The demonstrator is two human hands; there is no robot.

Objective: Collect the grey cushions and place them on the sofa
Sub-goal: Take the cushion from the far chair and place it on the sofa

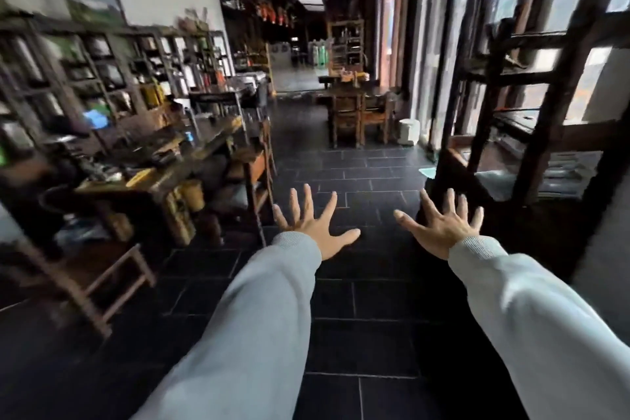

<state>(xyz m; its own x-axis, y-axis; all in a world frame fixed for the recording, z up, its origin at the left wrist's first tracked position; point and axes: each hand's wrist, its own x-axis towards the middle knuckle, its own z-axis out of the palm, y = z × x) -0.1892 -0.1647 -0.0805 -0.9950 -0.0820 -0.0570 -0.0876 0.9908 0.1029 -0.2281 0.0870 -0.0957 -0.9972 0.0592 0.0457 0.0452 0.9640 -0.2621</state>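
My left hand (312, 223) and my right hand (443, 227) are stretched out in front of me over the dark tiled floor, palms down, fingers spread wide, holding nothing. Both arms wear pale grey sleeves. At the right, inside a dark wooden frame, lies a flat grey pad (542, 177) that may be a cushion; blur keeps me from telling. No sofa shows clearly in the head view.
A long cluttered wooden table (163, 164) with stools and a chair (259, 174) lines the left side, backed by dark shelves (102, 78). A dining table with chairs (361, 112) stands ahead. A tall dark wooden frame (531, 85) rises at the right. The tiled aisle (341, 300) runs down the middle.
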